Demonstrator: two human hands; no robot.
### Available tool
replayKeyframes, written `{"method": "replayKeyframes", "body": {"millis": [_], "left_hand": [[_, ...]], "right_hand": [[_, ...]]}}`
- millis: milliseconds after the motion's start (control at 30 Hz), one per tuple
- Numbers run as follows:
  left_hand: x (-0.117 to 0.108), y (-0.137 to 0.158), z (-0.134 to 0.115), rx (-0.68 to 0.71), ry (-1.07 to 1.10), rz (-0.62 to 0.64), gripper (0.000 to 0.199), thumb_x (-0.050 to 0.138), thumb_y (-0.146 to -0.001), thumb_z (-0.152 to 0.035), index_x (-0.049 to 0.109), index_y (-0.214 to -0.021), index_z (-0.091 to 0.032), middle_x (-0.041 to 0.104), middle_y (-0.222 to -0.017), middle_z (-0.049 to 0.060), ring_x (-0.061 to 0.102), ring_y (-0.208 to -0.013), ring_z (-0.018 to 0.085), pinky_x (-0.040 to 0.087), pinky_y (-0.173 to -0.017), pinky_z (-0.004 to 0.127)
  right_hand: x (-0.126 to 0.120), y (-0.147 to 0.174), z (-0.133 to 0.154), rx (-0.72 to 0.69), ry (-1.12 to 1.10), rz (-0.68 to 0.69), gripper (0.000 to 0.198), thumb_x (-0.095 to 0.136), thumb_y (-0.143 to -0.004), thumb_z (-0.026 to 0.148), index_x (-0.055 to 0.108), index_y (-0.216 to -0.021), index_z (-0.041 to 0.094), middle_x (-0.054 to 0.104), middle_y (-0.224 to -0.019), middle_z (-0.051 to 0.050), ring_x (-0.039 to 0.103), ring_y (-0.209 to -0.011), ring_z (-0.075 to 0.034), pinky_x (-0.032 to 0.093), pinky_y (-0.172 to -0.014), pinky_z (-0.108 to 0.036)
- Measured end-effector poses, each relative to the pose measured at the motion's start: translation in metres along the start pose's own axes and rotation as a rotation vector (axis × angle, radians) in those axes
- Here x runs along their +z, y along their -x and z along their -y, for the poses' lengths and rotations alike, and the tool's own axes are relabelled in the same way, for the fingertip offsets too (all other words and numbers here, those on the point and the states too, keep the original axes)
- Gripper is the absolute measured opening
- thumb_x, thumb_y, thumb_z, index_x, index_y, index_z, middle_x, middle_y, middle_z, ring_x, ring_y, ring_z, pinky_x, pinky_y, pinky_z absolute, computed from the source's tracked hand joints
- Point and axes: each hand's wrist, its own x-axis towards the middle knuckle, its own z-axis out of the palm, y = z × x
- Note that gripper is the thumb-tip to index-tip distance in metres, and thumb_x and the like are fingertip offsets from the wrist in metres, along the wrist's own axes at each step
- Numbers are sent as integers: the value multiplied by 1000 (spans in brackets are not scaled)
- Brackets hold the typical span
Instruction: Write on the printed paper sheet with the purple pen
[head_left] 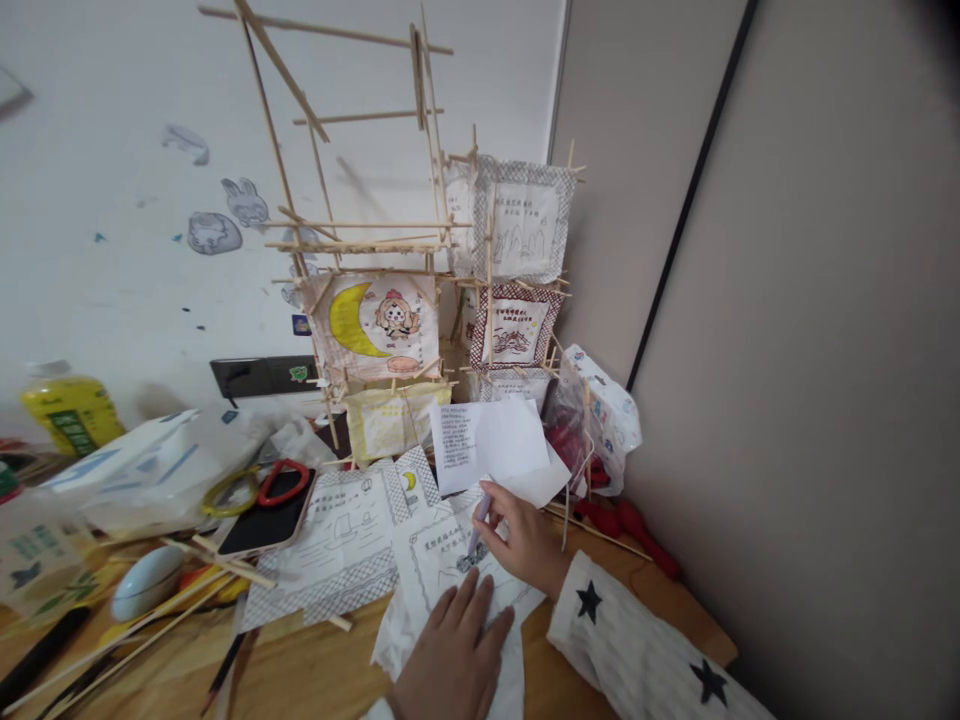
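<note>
Left hand [452, 655]: palm-down on paper [425, 585] | right hand [519, 537]: curled round pen [484, 503]

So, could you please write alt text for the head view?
A person's right hand holds a purple pen against a drawn-on paper sheet while the left hand rests on it. Behind stands a wooden-stick frame with decorated paper panels; a boat drawing lies to the left.

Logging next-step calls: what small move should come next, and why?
Probably a short colouring stroke with the lavender pen in the right hand: its tip is at the dark patch, the outlines beside it look unfilled, and the left hand, flat on the drawing sheet, seems placed to steady it.
</note>
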Motion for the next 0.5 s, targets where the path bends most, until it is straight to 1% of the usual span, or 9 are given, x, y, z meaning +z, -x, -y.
{"method": "replayKeyframes", "body": {"millis": [167,367,500], "left_hand": [[3,3,1,14,-13,-74,51,48,-77,-5,48,-124,-24,48,-131,10,38,-123,29,38,-95,44],[1,3,0,15,-25,-55,49,49,-77,-5,49,-123,-22,48,-130,13,40,-122,31,40,-94,45],[-1,3,1,11,14,-57,48,49,-78,-6,49,-123,-23,48,-131,11,38,-123,30,38,-95,44]], "right_hand": [[0,0,1,17,-4,-1,42,52,-85,26,43,-126,20,67,-85,-4,63,-70,-17,51,-71,-31],[-1,1,2,10,6,-18,41,52,-86,26,45,-125,19,67,-83,-4,62,-69,-17,50,-73,-31],[0,1,-1,2,1,-25,42,51,-86,27,44,-126,19,67,-85,-4,62,-69,-17,50,-72,-30]]}}
